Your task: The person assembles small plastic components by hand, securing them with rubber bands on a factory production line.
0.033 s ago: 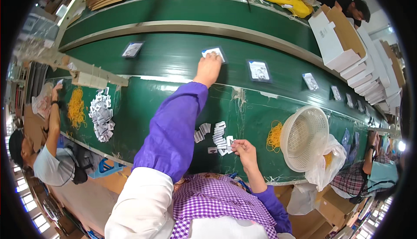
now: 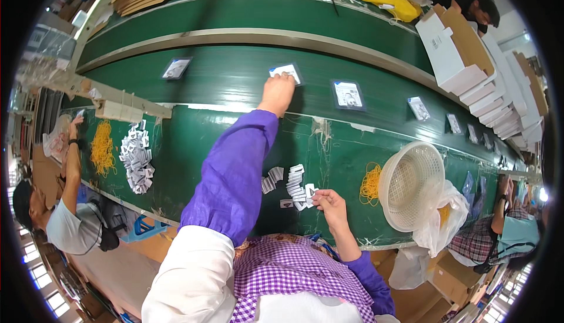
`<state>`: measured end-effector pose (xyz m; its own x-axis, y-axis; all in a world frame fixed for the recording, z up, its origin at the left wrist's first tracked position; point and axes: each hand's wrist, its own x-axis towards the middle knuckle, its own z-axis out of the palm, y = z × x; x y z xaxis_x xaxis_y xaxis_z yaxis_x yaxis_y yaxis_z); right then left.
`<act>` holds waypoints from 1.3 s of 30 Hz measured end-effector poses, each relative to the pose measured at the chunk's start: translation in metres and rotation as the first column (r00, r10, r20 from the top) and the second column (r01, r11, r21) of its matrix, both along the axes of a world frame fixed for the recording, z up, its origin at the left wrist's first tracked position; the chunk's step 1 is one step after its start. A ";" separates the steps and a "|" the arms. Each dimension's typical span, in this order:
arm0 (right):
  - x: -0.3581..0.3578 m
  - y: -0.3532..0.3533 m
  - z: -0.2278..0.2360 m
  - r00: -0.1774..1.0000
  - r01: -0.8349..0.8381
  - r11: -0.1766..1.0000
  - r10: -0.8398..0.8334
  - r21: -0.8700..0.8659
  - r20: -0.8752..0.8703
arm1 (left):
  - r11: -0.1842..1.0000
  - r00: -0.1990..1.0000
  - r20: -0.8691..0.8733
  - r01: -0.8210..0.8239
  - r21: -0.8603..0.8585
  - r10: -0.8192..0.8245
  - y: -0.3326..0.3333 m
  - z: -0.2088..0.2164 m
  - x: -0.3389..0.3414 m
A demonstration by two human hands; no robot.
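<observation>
My left hand is stretched forward over the green belt, its fingers closed on the near edge of a flat clear packet with a white and blue printed insert. Its fingertips are partly hidden by the hand itself. Close to my body, my right hand pinches a small white card piece between thumb and fingers. That piece is beside a curved row of small white pieces. Left of the row are a smaller group of the same pieces and a single piece lying flat.
More packets lie along the belt. A white basket, a plastic bag and yellow rubber bands are at right. At left are a white-piece heap, more bands and a co-worker. White boxes stand far right.
The packets on the belt have shifted slightly to the left. My left hand has moved a little left with its packet; my right hand stays almost in place.
</observation>
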<state>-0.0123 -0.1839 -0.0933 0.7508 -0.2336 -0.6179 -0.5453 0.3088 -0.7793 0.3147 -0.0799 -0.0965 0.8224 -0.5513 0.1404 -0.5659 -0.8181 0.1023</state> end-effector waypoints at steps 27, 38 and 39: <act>-0.011 0.074 0.057 0.931 -0.185 0.982 0.160 0.045 0.329 | 0.239 0.329 -0.840 -0.856 -0.458 -0.432 0.142 0.063 -0.299; -0.017 0.077 0.046 0.873 -0.464 0.882 0.439 0.084 0.212 | 0.185 0.239 -0.834 -0.910 -0.371 -0.497 0.181 0.047 -0.331; -0.011 0.072 0.045 0.842 -0.522 0.851 0.507 0.045 0.183 | 0.162 0.244 -0.829 -0.915 -0.368 -0.503 0.183 0.046 -0.331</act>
